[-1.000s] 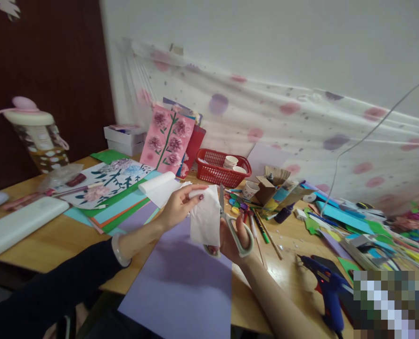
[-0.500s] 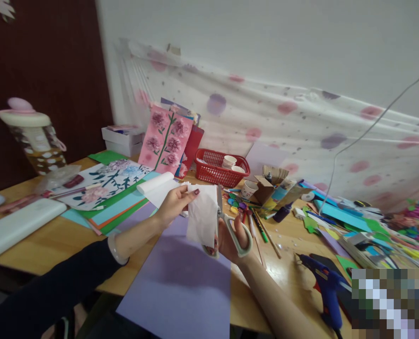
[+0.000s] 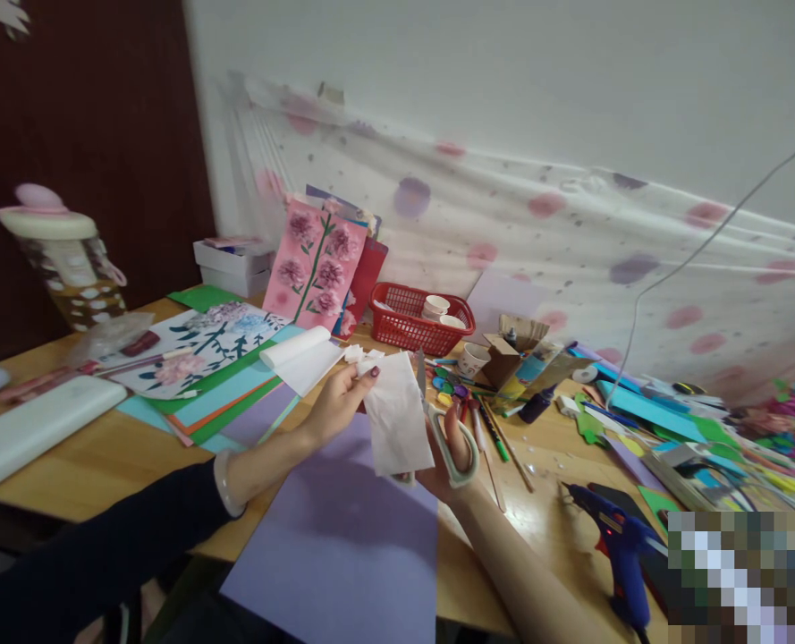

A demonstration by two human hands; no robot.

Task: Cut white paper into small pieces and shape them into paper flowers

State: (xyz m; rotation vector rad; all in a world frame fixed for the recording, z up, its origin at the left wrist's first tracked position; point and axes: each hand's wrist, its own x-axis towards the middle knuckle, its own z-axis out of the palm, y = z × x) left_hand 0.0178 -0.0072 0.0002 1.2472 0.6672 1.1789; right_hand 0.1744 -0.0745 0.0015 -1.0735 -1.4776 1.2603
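Between thumb and fingers, my left hand pinches the upper left corner of a white piece of thin paper. My right hand grips scissors with pale handles, thumb through one loop. One blade points up just beside the paper's right edge; the rest of the scissors is partly hidden behind the sheet. Below both hands lies a large purple sheet of paper. Small white scraps lie just beyond my left hand, near a rolled white paper.
A blue glue gun lies at the right front. Farther back stand a red basket with paper cups, a printed cup and pens. Coloured sheets and a flower painting lie left, beside a long white object.
The white paper has tilted, its lower end swinging right across the scissors. My left hand has dropped slightly, uncovering white scraps behind it. My right hand stays nearly in place.
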